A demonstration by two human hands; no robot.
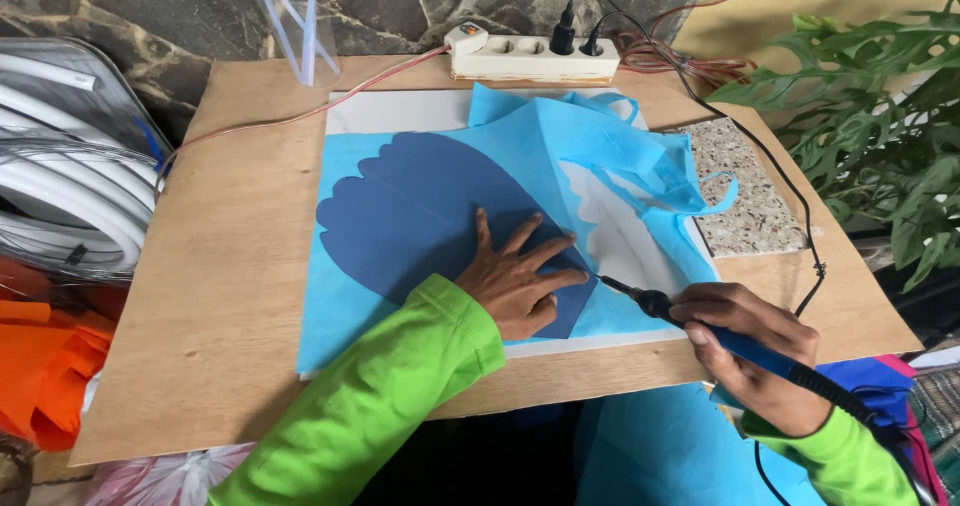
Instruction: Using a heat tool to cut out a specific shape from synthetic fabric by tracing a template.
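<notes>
Head view: dark blue scalloped template (420, 216) lies flat on light-blue fabric (640, 166).

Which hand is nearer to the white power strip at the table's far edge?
Left. The left hand lies flat on the dark blue template, directly below the white power strip. The right hand, holding the blue hot cutting pen, is at the near edge.

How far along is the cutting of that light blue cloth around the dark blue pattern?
Done, it seems: along the right side the light blue cloth is already parted, white board showing. In hand: the left hand presses the dark blue template flat while the right hand holds the hot cutting pen at its lower right edge. Left: the scalloped left outline looks uncut.
</notes>
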